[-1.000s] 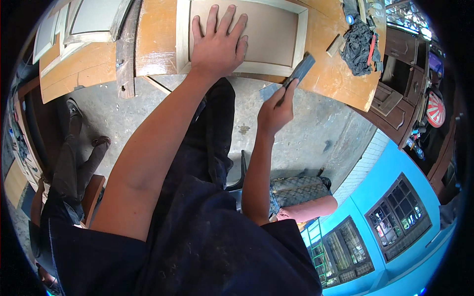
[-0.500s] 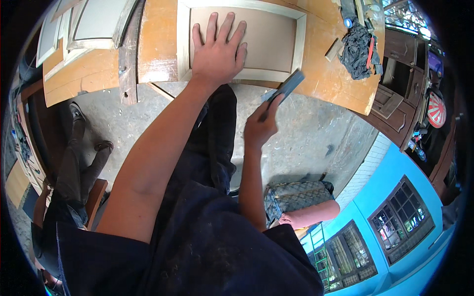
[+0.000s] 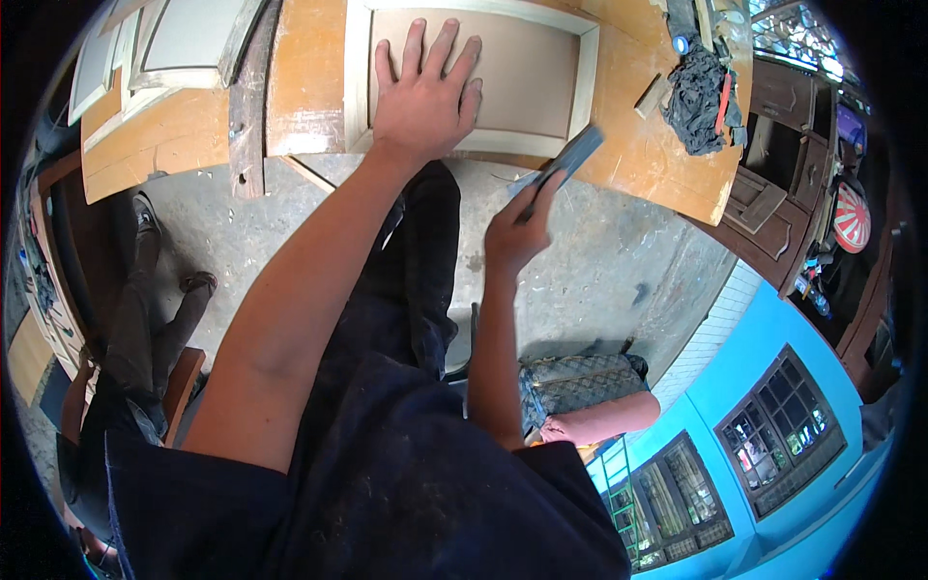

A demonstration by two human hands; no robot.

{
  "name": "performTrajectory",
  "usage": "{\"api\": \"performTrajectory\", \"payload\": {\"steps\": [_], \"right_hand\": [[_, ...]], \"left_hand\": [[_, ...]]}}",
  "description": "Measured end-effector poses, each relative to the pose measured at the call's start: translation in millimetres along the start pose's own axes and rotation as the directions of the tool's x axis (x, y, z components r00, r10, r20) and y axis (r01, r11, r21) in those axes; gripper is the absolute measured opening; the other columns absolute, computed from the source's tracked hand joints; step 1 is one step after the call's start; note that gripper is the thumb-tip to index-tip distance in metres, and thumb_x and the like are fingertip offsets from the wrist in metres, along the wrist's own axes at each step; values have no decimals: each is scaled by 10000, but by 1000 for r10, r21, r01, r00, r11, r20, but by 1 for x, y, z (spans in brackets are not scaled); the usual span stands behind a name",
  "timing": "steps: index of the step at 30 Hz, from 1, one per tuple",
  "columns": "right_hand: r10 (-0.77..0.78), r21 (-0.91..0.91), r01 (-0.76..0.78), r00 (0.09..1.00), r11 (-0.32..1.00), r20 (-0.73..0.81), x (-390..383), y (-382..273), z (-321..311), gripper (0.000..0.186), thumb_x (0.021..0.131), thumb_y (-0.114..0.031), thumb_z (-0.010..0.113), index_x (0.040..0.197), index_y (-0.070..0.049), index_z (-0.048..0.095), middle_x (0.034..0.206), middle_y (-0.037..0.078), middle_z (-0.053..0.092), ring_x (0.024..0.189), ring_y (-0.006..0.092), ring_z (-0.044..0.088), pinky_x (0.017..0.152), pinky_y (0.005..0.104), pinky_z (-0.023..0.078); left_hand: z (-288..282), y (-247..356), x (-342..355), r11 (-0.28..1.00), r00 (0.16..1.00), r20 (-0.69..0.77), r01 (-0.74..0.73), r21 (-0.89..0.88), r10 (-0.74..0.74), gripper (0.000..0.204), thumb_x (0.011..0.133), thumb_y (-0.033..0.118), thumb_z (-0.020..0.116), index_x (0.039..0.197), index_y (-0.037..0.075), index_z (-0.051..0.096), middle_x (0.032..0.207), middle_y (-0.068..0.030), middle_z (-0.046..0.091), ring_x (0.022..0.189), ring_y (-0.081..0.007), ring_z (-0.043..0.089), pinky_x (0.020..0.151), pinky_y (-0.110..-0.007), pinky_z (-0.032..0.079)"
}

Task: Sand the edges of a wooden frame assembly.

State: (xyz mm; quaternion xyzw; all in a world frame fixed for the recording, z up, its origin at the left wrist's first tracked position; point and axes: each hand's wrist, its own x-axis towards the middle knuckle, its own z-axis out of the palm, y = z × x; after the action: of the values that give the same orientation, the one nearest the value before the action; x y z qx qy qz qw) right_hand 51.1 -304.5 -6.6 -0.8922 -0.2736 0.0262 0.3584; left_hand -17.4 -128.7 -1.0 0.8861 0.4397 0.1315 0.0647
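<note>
My left hand (image 3: 423,104) lies flat with spread fingers on the brown panel (image 3: 532,72) of a pale wooden frame (image 3: 585,82) on the table. In my right hand (image 3: 517,234) is a dark grey, flat sanding block (image 3: 580,150), gripped at its lower end. The block tilts up and to the right, its far end by the frame's near right corner. From this view I cannot tell whether the block touches the wood.
The orange-brown wooden table (image 3: 643,145) has a curved-looking near edge. More framed panels (image 3: 188,39) and a dark plank (image 3: 248,126) lie left. A crumpled black cloth (image 3: 698,101) and a small wood block (image 3: 652,97) lie right. Another person's legs (image 3: 145,309) are at the left.
The sanding block and my right hand have shifted slightly to the right along the frame's near right corner. My left hand stays on the panel.
</note>
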Motion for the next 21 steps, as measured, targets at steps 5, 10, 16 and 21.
{"api": "performTrajectory", "payload": {"steps": [5,10,16,21], "right_hand": [[13,5,-13,999,1000,-32,5,-6,4,470,1020,-119,519,1478,-37,452,784,232,682,584,245,654,529,346,471],[-46,9,46,998,999,35,-6,2,-4,505,1004,-61,528,1494,-11,416,786,264,672,604,325,682,536,366,496],[-21,5,21,1000,1000,-3,-2,0,5,489,1016,-89,519,1491,-18,422,702,227,625,561,288,617,511,359,462],[-30,-4,30,999,1000,42,1,4,-2,506,1020,-88,504,1505,-11,386,716,271,616,569,364,636,509,395,470]], "left_hand": [[3,-2,-1,1000,1000,-25,-8,-19,8,507,981,366,479,1463,206,466,1555,-90,379,1455,-364,285,1119,-677,192],[3,-1,0,1000,1000,-7,-5,-31,5,518,972,365,479,1463,201,463,1554,-91,377,1464,-367,268,1129,-683,173],[2,-2,1,1000,1000,-7,-11,26,11,506,993,375,476,1471,210,457,1560,-87,379,1449,-359,301,1117,-668,202],[3,1,0,1000,1000,-7,-12,15,12,507,991,371,482,1469,207,458,1555,-87,382,1446,-362,300,1112,-669,207]]}}
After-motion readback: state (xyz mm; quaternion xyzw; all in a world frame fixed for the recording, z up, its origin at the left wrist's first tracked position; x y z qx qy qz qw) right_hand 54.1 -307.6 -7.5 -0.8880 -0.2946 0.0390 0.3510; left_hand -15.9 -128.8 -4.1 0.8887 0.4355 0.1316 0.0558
